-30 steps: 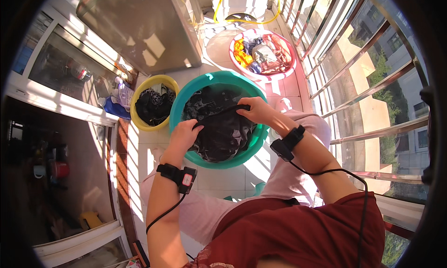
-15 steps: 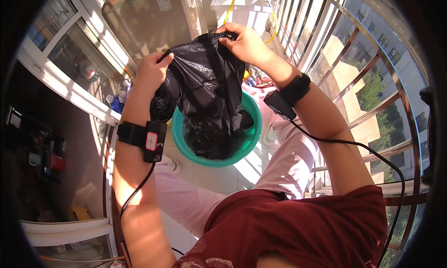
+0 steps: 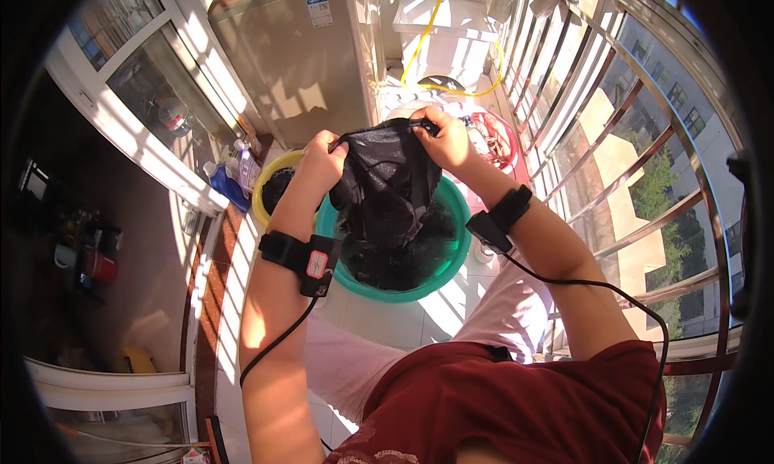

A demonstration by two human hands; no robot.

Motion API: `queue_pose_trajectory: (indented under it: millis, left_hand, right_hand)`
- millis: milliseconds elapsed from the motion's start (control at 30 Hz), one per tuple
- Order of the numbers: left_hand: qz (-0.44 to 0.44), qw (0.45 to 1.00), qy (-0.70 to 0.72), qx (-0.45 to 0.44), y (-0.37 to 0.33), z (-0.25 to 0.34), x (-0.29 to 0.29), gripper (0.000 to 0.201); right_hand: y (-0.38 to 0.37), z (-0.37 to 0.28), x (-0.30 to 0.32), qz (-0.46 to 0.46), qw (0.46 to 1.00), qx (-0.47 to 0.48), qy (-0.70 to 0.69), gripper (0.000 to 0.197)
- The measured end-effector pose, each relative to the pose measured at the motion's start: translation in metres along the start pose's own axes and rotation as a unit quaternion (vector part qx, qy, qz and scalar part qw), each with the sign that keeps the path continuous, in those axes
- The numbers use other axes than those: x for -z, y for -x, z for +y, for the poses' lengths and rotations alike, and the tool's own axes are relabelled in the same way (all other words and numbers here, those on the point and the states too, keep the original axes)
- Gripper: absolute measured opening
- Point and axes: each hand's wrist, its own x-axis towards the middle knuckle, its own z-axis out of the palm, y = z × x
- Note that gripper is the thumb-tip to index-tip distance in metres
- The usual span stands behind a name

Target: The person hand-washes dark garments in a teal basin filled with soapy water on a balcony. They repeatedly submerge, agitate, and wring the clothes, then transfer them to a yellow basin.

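A wet black garment (image 3: 379, 178) hangs stretched between my two hands over a round green basin (image 3: 403, 295). My left hand (image 3: 322, 164) pinches one upper corner, and my right hand (image 3: 448, 145) grips the other end of the same top edge. The garment's lower part drops in folds into the basin, where its end merges with dark water and more black cloth (image 3: 395, 270); which is which I cannot tell. Both wrists carry strapped black devices with cables.
Left of the green basin stands a yellow basin (image 3: 259, 206) with dark cloth, beside a blue bottle (image 3: 224, 183). A beige appliance (image 3: 294, 69) is behind. At the back right are a pink basin (image 3: 514, 145) and a yellow hose (image 3: 419, 54). Metal railings (image 3: 621, 170) line the right.
Both hands have come down with the garment, and its lower part sits deeper in the basin. The view has shifted, bringing the yellow and pink basins into fuller sight.
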Motion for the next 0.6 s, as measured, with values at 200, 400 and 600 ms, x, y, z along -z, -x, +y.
queue_pose_trajectory:
  millis: [200, 400, 600]
  left_hand:
    - [-0.040, 0.934, 0.246, 0.256, 0.049, -0.056, -0.054, 0.024]
    - [-0.083, 0.856, 0.467, 0.203, 0.060, -0.030, -0.078, 0.036]
    - [0.071, 0.996, 0.006, -0.056, 0.091, -0.065, -0.091, 0.087]
  right_hand:
    - [0.095, 0.050, -0.056, -0.068, 0.981, -0.092, -0.155, 0.038]
    - [0.099, 0.032, -0.066, -0.111, 0.984, 0.048, -0.128, 0.084]
    - [0.067, 0.028, -0.054, -0.048, 0.974, -0.149, -0.163, 0.045]
